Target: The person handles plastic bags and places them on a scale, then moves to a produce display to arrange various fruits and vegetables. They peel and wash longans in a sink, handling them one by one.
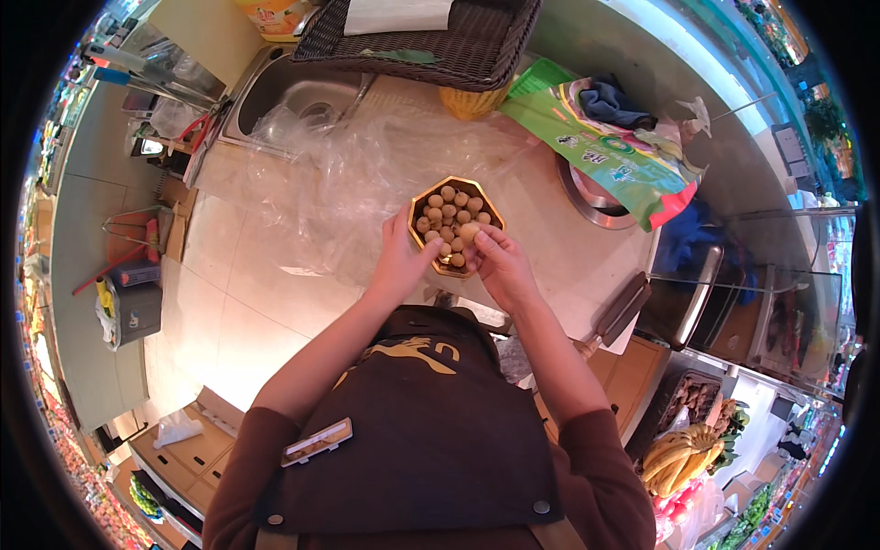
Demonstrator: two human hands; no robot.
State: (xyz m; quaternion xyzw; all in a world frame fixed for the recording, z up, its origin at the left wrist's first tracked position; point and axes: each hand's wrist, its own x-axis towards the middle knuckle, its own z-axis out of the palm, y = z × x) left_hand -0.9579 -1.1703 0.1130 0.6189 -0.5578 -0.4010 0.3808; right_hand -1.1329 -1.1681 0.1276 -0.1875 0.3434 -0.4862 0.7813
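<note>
An octagonal box (496,201) with a golden rim sits in front of me, filled with several round tan-brown fruits (448,211) that look like longans. My left hand (401,255) grips the box's left side, its thumb over the near left edge. At the near right side, my right hand (506,268) pinches one longan (468,232) between thumb and fingers, just over the rim. Part of the box's outer wall is hidden by both hands.
Crumpled clear plastic film (339,174) covers much of the counter beyond the box. A steel sink (261,101) is at the far left, a dark wicker tray (486,55) at the back. A green printed bag (596,137) lies right, above a round metal pan (605,216).
</note>
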